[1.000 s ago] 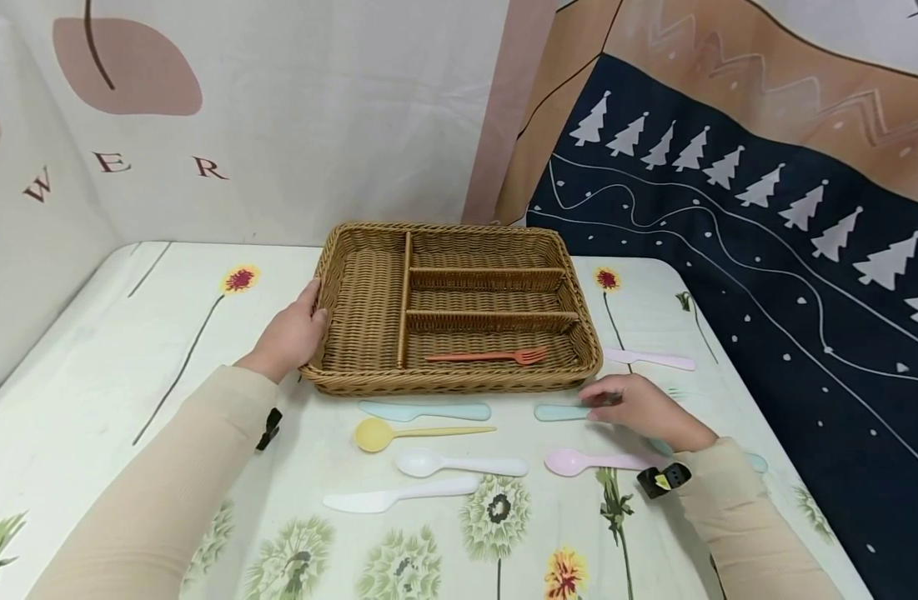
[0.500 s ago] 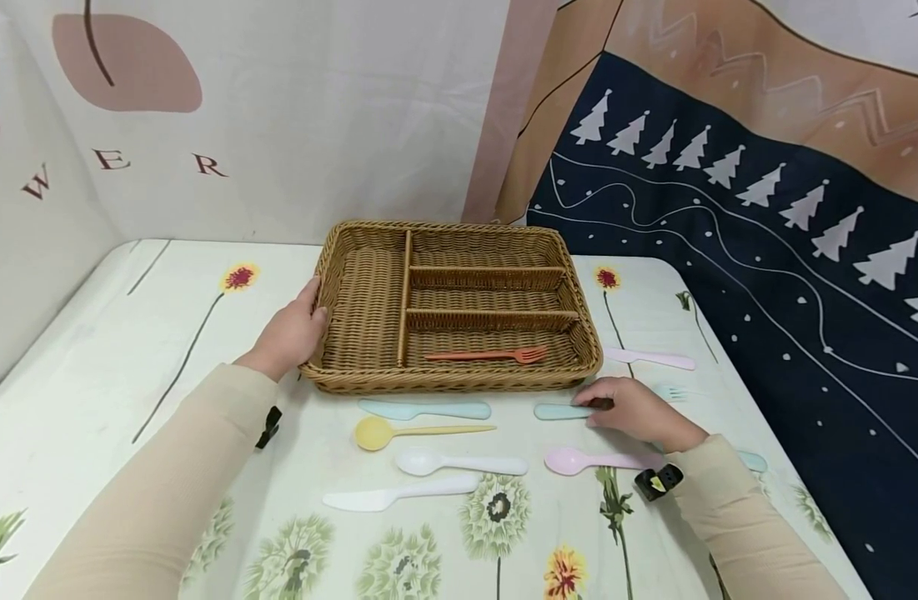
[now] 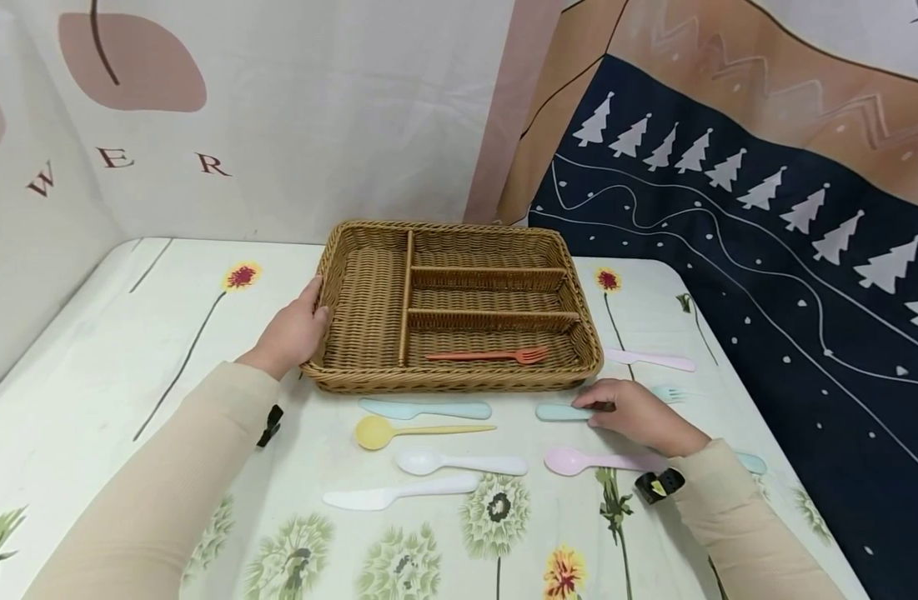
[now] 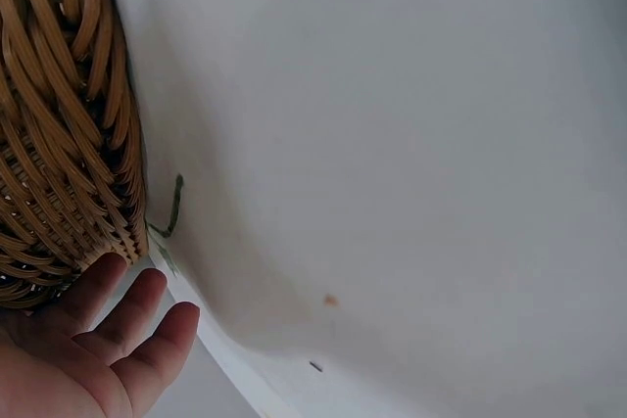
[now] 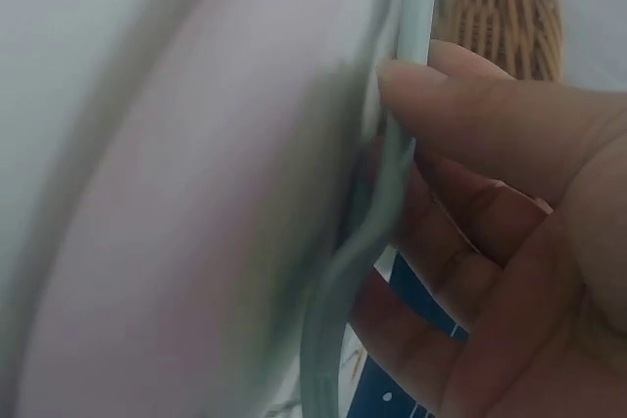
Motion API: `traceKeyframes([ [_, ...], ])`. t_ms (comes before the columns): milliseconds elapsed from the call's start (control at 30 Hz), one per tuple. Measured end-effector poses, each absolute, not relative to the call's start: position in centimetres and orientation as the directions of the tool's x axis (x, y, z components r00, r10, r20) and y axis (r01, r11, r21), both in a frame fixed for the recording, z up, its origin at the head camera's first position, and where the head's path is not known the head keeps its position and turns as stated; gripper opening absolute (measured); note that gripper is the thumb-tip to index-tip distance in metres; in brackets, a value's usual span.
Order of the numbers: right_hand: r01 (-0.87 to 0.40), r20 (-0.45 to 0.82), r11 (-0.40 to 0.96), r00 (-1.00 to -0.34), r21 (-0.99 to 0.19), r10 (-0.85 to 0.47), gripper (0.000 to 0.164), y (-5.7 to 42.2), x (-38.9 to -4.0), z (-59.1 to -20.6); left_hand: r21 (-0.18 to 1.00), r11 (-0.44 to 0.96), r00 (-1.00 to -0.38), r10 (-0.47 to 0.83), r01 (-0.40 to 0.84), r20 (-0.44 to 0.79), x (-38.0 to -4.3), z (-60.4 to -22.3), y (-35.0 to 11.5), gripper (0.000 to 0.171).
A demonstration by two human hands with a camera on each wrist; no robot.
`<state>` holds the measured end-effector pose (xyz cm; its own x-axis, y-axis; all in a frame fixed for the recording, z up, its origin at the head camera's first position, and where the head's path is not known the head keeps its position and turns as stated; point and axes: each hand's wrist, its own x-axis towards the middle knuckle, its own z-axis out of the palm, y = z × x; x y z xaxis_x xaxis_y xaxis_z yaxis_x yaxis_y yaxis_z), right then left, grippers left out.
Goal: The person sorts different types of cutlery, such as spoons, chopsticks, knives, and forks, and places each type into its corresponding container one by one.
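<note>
Wicker tray (image 3: 368,308) sits up at 12 o'clock, back rim close to the far edge of the tablecloth (image 3: 151,333), and the widest stretch of that cloth is at 9 o'clock, past the left sleeve (image 3: 181,467). Over at 3 o'clock it's tighter, table edge running along a dark blue cloth (image 3: 804,287) with white trees. Front rim's snug too, light blue knife (image 3: 426,410) just off it at 6 o'clock. I can read W, E, R on the pale wall cloth (image 3: 316,125) at 10 o'clock; the yellow mark on the black wrist gadget (image 3: 659,484) at 4 o'clock is too small. Tray's got four compartments, orange fork (image 3: 489,356) lying in the 5 o'clock one. Hands are well apart: left hand (image 3: 289,332) grips the tray's 9 o'clock rim, right hand (image 3: 642,415) pinches a light blue handle (image 3: 562,412) by the tray's 5 o'clock corner
</note>
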<state>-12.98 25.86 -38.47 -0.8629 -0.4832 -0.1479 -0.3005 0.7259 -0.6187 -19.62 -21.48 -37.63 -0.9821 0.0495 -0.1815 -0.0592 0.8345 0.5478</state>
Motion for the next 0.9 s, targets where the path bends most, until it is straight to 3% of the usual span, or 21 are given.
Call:
traceKeyframes([
  [333,-0.271,-0.167,0.724,-0.866,-0.634,-0.471,0.027,24.8,-12.5,-37.0,0.550,0.833,-0.984,0.049,-0.055,-0.173,-19.5,-37.6,-21.5,0.060],
  [900,-0.349,-0.124,0.719,-0.848,-0.601,-0.515,0.030,21.9,-13.5,-32.2,0.546,0.836,-0.984,0.046,-0.055,-0.170,-19.5,-37.6,-21.4,0.060],
])
